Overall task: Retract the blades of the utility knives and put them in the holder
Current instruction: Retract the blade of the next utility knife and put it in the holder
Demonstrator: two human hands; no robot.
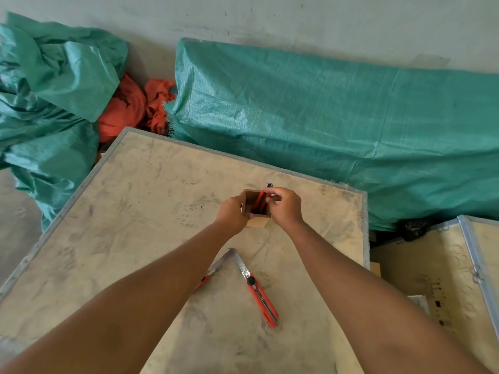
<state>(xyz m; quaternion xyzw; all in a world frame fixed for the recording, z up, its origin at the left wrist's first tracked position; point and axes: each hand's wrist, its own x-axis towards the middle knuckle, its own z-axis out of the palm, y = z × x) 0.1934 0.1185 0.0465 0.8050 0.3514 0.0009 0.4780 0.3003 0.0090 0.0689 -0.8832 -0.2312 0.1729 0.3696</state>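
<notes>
Head view: plywood bench (pixel 135 211) with metal-trimmed edges, surface scuffed and stained with dusty prints. Wide bare stretch to the left of the hands; far right corner close behind the holder (pixel 258 222).

Holder a small open-topped wooden box, square, standing toward the far right part of the bench. Left hand (pixel 233 215) wrapped on its left wall, fingers closed against the wood. Right hand (pixel 286 206) over the right rim, fingers pinching a red knife (pixel 261 199) that stands slanted inside the box, dark end poking above the far rim. Whether its blade is drawn in: cannot tell.

Nearer on the bench, two more red knives with blades out, tips meeting in a peak: one knife lying free (pixel 259 291) with a black wheel, the other knife (pixel 209 273) largely hidden under the left forearm.

Beyond the far edge, green woven tarp (pixel 324 109), crumpled orange cloth (pixel 129 109). Second wooden crate (pixel 432 265) just beside the right edge, narrow gap between.
</notes>
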